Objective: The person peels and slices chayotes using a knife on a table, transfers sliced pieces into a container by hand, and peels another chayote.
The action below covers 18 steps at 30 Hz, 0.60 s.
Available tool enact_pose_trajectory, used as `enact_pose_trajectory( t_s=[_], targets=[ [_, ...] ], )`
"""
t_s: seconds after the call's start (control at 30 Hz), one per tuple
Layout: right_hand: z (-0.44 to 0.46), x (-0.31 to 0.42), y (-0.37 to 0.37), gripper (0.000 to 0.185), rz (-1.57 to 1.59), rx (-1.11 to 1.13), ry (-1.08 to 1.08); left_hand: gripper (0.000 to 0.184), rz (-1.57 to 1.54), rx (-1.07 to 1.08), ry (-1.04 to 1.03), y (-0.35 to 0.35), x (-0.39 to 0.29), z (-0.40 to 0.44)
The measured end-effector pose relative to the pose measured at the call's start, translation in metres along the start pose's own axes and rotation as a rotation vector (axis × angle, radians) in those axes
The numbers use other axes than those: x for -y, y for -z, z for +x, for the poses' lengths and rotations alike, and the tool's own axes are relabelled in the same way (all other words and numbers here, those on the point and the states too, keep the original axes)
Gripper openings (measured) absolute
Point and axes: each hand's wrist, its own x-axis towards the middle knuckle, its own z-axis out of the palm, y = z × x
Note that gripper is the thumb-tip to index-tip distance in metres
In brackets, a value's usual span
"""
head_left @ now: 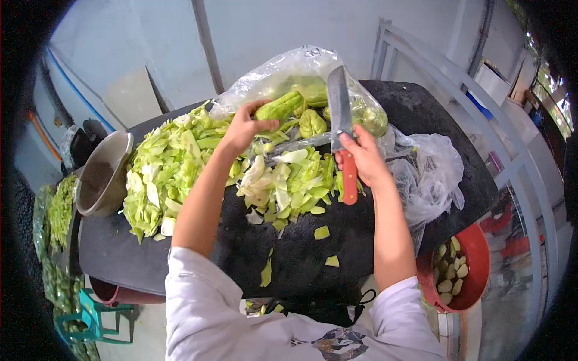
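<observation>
Chayote point(279, 107) in the left hand point(245, 125), above the black table point(301, 265) and in front of a big clear plastic bag point(262, 77). Held by one end, with fingers at the far side and thumb at the near side, the hand half closed; not possible to tell how firm the grip. Pointing with its free end to the right, over more chayotes point(314, 124), some of them under the plastic.

Right hand point(363, 155) closed around the red handle of a wide knife point(341, 102), with the lower end of the handle coming out below the fingers. Blade directed away from the body, towards the wall point(265, 27), near the held chayote but apart from it.

Around the left forearm, a large heap of flat green pieces point(159, 165); between both forearms, a smaller heap point(292, 189) of similar pieces, and some loose ones nearer to the front edge. Beside the right forearm, a crumpled plastic bag point(432, 171). At the left end of the table, a grey basin point(105, 171). Below the right corner, a red bucket point(480, 268) with pale green pieces point(447, 283) inside; at lower left, a green stool point(96, 316).
</observation>
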Motion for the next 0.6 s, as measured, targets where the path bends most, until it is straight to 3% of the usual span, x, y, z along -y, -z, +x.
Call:
enact_pose_trajectory(
  t_s=[0.1, 0.3, 0.37, 0.5, 0.6],
  targets=[
    [-0.006, 0.000, -0.019, 0.018, 0.003, 0.155, -0.101, 0.079, 0.107, 0.011, -0.069, -0.008, -0.043, -0.068],
    [-0.030, 0.012, -0.068, 0.056, -0.440, 0.227, 0.093, 0.088, 0.080, -0.049, -0.204, -0.002, -0.035, -0.165],
    [-0.035, -0.002, -0.080, 0.058, -0.463, 0.285, 0.243, 0.088, -0.064, -0.039, -0.183, -0.002, -0.032, -0.180],
    [-0.053, 0.014, -0.100, 0.057, -0.561, 0.301, 0.225, 0.085, -0.155, -0.061, -0.203, 0.001, -0.031, -0.191],
    [-0.053, 0.012, -0.103, 0.059, -0.544, 0.342, 0.256, 0.084, 0.012, -0.062, -0.288, 0.006, -0.027, -0.192]
  ],
)
